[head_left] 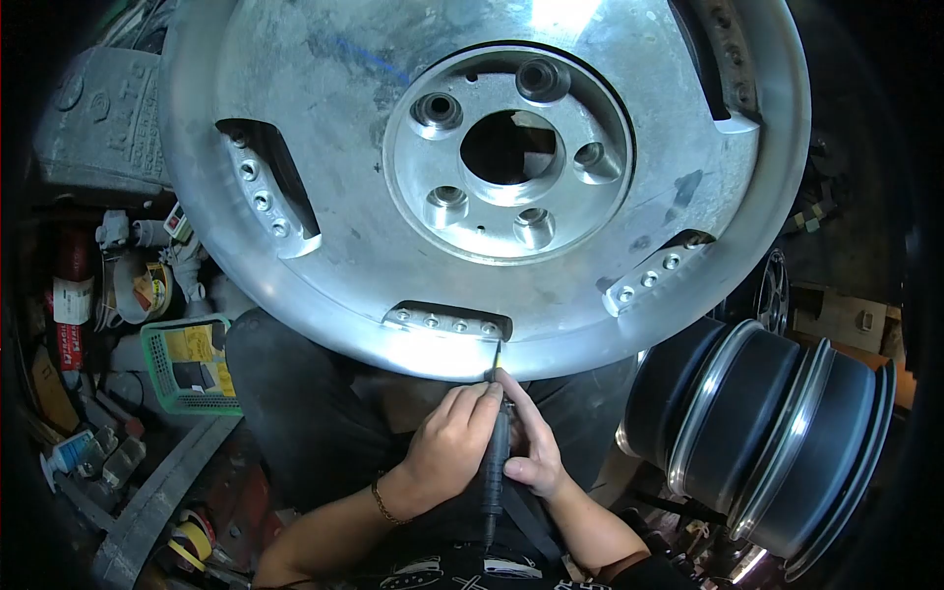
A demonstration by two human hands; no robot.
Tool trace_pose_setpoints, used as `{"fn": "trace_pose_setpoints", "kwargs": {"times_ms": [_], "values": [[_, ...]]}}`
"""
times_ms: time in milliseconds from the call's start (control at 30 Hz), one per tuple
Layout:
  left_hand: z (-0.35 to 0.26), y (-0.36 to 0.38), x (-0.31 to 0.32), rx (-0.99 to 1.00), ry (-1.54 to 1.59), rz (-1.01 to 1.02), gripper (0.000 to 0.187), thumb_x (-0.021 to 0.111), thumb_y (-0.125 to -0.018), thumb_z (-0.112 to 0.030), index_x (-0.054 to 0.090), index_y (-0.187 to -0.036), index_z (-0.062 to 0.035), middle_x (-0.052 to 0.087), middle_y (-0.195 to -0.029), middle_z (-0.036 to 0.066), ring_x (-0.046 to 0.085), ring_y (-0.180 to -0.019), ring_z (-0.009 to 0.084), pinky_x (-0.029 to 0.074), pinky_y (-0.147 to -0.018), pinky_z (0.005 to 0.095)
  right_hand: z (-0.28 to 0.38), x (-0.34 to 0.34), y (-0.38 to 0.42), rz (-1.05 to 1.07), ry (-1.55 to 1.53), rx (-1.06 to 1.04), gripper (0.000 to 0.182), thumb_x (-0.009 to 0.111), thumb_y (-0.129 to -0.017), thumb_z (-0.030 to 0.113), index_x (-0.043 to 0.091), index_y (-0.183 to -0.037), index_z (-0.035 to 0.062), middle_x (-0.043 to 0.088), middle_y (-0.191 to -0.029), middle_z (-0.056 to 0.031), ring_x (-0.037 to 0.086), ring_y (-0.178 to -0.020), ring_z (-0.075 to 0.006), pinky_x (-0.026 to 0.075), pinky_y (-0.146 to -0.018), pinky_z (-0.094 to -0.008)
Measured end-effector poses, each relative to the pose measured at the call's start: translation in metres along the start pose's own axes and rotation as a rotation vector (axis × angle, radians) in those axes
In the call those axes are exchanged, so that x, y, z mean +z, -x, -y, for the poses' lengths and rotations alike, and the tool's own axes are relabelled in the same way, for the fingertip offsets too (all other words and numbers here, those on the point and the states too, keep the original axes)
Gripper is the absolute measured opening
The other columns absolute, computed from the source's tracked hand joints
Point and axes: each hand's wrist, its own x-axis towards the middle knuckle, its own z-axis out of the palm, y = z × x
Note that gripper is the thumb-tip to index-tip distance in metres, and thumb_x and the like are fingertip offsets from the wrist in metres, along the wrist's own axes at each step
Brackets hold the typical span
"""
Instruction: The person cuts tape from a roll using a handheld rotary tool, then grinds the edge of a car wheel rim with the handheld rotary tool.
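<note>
A large bare-metal wheel (339, 197) fills the upper middle of the view, its face toward me, with a recessed hub and several slots near the rim. A slim black handpiece, like a rotary tool (497, 462), points up at the wheel. Its thin tip meets the right end of the bottom slot (447, 320). My left hand (452, 442), with a bracelet at the wrist, is closed around the tool's upper part. My right hand (536, 442) grips it from the other side, index finger along its front and thumb lower down.
Several dark wheel barrels with shiny rims (757, 433) lie stacked at the right. At the left stand a green basket (192, 364) with yellow packets, a metal beam (162, 501), bottles and loose tools. A grey cast block (103, 118) sits beyond them.
</note>
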Motion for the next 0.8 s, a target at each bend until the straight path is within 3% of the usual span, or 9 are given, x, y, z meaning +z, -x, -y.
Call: {"fn": "trace_pose_setpoints", "kwargs": {"times_ms": [133, 367, 467, 567, 633, 667, 800], "values": [[-0.002, -0.001, -0.003, 0.001, -0.084, 0.022, 0.038, 0.056, -0.082, -0.003, 0.057, -0.118, 0.0107, 0.061, -0.109, 0.021, 0.063, -0.098, 0.0328, 0.054, -0.086, 0.0376, 0.0, -0.004, -0.003, 0.053, 0.001, -0.003, 0.113, 0.077, -0.077, 0.038, 0.007, -0.154, -0.0048, 0.032, -0.149, -0.018, 0.035, -0.139, -0.0242, 0.026, -0.113, -0.0344], [-0.003, -0.002, 0.001, 0.0, -0.022, 0.023, 0.04, 0.059, -0.079, -0.001, 0.057, -0.118, 0.0103, 0.061, -0.108, 0.024, 0.062, -0.098, 0.0371, 0.053, -0.087, 0.0407, 0.002, 0.002, 0.0, -0.007, -0.07, -0.02, 0.113, 0.076, -0.077, 0.039, 0.007, -0.154, -0.0047, 0.036, -0.146, -0.0175, 0.041, -0.133, -0.0239, 0.03, -0.111, -0.0345], [-0.003, -0.002, 0.0, -0.008, -0.044, 0.028, 0.04, 0.059, -0.078, 0.0, 0.057, -0.117, 0.0108, 0.061, -0.108, 0.024, 0.062, -0.098, 0.0373, 0.053, -0.086, 0.0407, 0.0, 0.0, 0.0, 0.007, -0.048, 0.004, 0.114, 0.075, -0.078, 0.046, 0.007, -0.154, -0.0048, 0.038, -0.144, -0.0171, 0.043, -0.131, -0.0232, 0.031, -0.11, -0.0342], [-0.005, -0.002, -0.003, 0.006, -0.127, 0.046, 0.038, 0.055, -0.081, -0.003, 0.058, -0.117, 0.0116, 0.062, -0.108, 0.022, 0.062, -0.097, 0.0326, 0.054, -0.086, 0.0367, -0.001, 0.0, -0.003, 0.038, -0.05, 0.008, 0.107, 0.067, -0.085, 0.052, 0.009, -0.154, -0.0047, 0.038, -0.145, -0.0171, 0.04, -0.133, -0.0239, 0.032, -0.11, -0.0348], [-0.005, -0.003, -0.003, 0.017, -0.122, 0.039, 0.038, 0.055, -0.081, -0.004, 0.058, -0.116, 0.0118, 0.061, -0.108, 0.022, 0.062, -0.097, 0.0324, 0.054, -0.086, 0.0365, -0.001, 0.005, -0.006, -0.071, -0.002, -0.07, 0.09, 0.055, -0.094, 0.051, 0.017, -0.153, -0.0047, 0.046, -0.137, -0.0139, 0.05, -0.119, -0.0183, 0.038, -0.1, -0.03], [-0.004, -0.003, -0.002, 0.018, -0.121, 0.04, 0.038, 0.055, -0.081, -0.004, 0.058, -0.116, 0.0118, 0.061, -0.108, 0.022, 0.062, -0.097, 0.0324, 0.054, -0.086, 0.0365, -0.002, 0.003, -0.005, -0.072, -0.002, -0.071, 0.09, 0.055, -0.094, 0.051, 0.017, -0.153, -0.0047, 0.046, -0.137, -0.0139, 0.05, -0.119, -0.0183, 0.038, -0.1, -0.03], [-0.002, -0.003, 0.0, 0.032, -0.098, 0.054, 0.038, 0.055, -0.081, -0.003, 0.057, -0.117, 0.0118, 0.061, -0.108, 0.022, 0.062, -0.097, 0.0325, 0.054, -0.086, 0.0363, -0.008, 0.0, -0.007, -0.2, 0.03, -0.031, 0.064, 0.045, -0.102, 0.04, 0.034, -0.147, -0.0043, 0.056, -0.115, -0.0051, 0.049, -0.089, -0.0079, 0.039, -0.078, -0.021]]}}
